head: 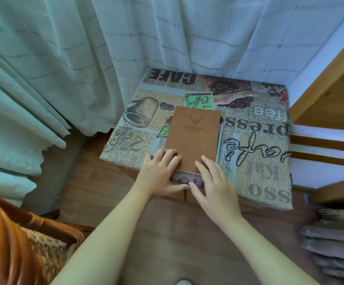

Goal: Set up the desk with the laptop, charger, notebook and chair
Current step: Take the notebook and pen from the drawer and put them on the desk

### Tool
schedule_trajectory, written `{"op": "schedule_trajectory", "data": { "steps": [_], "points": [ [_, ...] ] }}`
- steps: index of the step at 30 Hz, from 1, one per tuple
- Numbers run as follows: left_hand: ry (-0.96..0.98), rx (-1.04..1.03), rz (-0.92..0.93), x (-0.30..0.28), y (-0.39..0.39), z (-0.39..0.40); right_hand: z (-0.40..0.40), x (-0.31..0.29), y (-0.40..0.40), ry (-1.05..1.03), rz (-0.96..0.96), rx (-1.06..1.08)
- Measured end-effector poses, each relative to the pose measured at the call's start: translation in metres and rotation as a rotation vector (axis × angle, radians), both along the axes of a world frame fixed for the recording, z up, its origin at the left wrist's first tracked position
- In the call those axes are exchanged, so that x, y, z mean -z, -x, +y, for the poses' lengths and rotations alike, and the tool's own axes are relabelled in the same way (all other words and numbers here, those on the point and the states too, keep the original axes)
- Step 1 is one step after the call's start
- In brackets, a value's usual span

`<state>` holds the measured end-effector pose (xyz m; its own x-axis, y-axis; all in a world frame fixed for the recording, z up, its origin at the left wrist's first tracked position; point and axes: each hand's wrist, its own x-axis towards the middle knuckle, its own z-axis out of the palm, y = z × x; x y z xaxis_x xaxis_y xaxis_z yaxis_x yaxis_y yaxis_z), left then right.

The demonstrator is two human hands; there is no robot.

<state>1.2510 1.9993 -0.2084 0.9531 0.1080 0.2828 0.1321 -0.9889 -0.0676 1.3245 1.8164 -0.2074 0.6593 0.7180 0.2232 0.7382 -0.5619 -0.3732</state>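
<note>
On the counter [259,153], near the middle of its coffee-print cloth, lies the notebook [193,138]: a closed, flat, tan-brown book with a suede-like cover, stamped with a small antler emblem and faint lines of lettering too blurred to read. Its near edge sits close to the counter's front edge. A slim silvery pen [219,144] lies just beside the notebook's right edge, parallel to it. Both hands rest flat on the notebook's near end with fingers spread, gripping nothing: the left hand [160,175] on the near left corner, the right hand [212,182] on the near right corner, thumbs nearly meeting below the notebook's edge. Pale curtains [84,58] hang behind the counter.
</note>
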Motion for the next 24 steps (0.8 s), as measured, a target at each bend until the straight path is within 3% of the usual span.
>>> {"op": "schedule_trajectory", "data": {
  "steps": [4,7,11,14,20,24],
  "points": [
    [0.179,-0.178,0.016,-0.014,-0.010,-0.001,0.002,-0.011,-0.028,-0.189,0.174,0.264],
    [0.356,-0.416,0.107,-0.020,-0.028,0.000,0.007,-0.017,-0.055,-0.178,0.255,0.421],
    [0.599,-0.498,0.199,-0.025,-0.052,-0.001,0.015,-0.021,-0.078,0.064,0.255,0.417],
    [0.814,-0.503,0.100,-0.031,-0.062,-0.007,0.022,-0.020,-0.081,0.133,0.236,0.415],
    [0.907,-0.533,0.014,-0.030,-0.064,-0.002,0.029,-0.018,-0.076,0.164,0.155,0.425],
    [1.500,-0.603,-0.201,-0.038,-0.063,0.006,0.031,-0.021,-0.081,0.094,0.149,0.413]
  ]
}}
